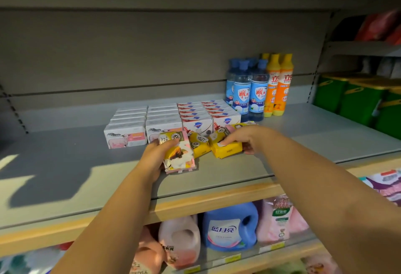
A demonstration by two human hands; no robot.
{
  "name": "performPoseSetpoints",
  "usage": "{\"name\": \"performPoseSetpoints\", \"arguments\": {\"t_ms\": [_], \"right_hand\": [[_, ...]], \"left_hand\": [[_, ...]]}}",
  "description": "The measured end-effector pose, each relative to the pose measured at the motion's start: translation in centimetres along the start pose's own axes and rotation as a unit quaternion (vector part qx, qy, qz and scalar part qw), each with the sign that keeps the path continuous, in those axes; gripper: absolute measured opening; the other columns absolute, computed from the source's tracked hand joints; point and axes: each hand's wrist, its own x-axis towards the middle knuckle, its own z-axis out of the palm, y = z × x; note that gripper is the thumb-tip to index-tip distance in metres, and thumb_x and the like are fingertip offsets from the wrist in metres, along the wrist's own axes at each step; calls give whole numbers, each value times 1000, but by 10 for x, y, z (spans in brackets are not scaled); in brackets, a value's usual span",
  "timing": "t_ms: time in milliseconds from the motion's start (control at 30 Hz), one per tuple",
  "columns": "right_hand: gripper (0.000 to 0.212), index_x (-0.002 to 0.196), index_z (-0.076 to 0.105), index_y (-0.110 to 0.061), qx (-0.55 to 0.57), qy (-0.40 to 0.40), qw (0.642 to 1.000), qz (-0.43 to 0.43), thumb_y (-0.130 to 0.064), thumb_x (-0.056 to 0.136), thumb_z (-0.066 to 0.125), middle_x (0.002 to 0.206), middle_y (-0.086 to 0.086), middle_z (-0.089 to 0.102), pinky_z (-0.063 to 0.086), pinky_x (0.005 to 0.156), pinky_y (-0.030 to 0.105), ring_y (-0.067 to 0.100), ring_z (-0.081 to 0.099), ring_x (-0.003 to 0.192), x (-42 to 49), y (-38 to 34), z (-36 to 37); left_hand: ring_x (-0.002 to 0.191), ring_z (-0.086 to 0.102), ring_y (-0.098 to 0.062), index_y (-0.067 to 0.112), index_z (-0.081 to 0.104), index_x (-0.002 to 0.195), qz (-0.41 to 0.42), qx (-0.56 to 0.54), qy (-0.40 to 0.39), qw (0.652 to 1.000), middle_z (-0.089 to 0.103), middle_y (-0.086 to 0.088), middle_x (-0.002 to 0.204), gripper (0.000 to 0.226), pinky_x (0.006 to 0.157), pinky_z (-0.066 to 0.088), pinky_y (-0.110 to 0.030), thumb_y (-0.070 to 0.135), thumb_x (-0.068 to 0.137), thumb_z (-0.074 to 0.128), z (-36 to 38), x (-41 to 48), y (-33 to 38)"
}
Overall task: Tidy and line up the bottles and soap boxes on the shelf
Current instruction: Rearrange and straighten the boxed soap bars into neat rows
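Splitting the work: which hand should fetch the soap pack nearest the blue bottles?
Right: the right hand, holding a yellow pack, is beside that soap pack; the left hand, farther, grips a pink pack.

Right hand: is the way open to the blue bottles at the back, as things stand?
Probably yes. The blue bottles stand upright just behind the right hand, with nothing tall between. But it grips a yellow soap pack, so it would likely have to let go first.

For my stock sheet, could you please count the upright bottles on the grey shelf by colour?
Blue bottles: 4
Orange bottles: 3 in view
Total: 7
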Motion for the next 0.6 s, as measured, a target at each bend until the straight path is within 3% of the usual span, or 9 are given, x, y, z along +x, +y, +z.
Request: {"name": "performPoseSetpoints", "arguments": {"t_ms": [67,167,300,400,467,533,600], "right_hand": [[61,124,52,-32,77,-18,997,-24,-14,71,78,126,-1,56,56,81,36,21,60,101,-3,6,0],[45,124,52,-15,207,-41,976,-45,-1,83,64,105,10,65,55,58,36,23,65,83,-9,15,-3],[38,121,53,-8,317,12,944,-94,1,84,60,103,13,67,54,53,31,20,66,80,-6,24,-18],[28,109,58,-11,395,12,913,-106,1,84,56,79,6,70,50,45,20,15,67,66,-1,29,-44],[22,101,57,-14,407,24,907,-106,-3,82,58,72,2,69,50,46,19,13,66,61,4,34,-63],[26,102,57,-15,389,51,913,-111,-7,78,64,77,2,70,53,55,24,15,67,67,10,42,-83],[25,98,58,-15,378,81,914,-121,-8,76,68,75,3,72,57,60,28,16,69,66,12,54,-103]], "left_hand": [[86,71,-36,9,56,116,7,-6,6,1000,72,-15,100,34,69,59,-48,13,84,67,2,-1,1],[85,70,-35,6,57,117,27,-29,8,999,70,-18,103,35,66,59,-46,10,83,67,14,-2,5],[84,70,-33,9,57,122,15,-27,-15,999,70,-16,104,46,58,56,-39,18,79,72,60,15,20],[86,70,-32,15,57,122,-37,21,-36,998,68,-14,111,51,61,55,-38,24,75,76,108,43,30],[83,70,-31,16,59,117,-51,45,-45,997,69,-13,107,46,60,56,-39,26,75,76,138,61,31],[79,72,-28,15,61,113,-61,51,-66,995,73,-11,98,40,60,57,-38,25,76,75,165,76,30],[83,71,-30,12,64,112,-70,49,-102,991,73,-12,97,37,71,58,-46,20,78,73,188,88,26]]}}
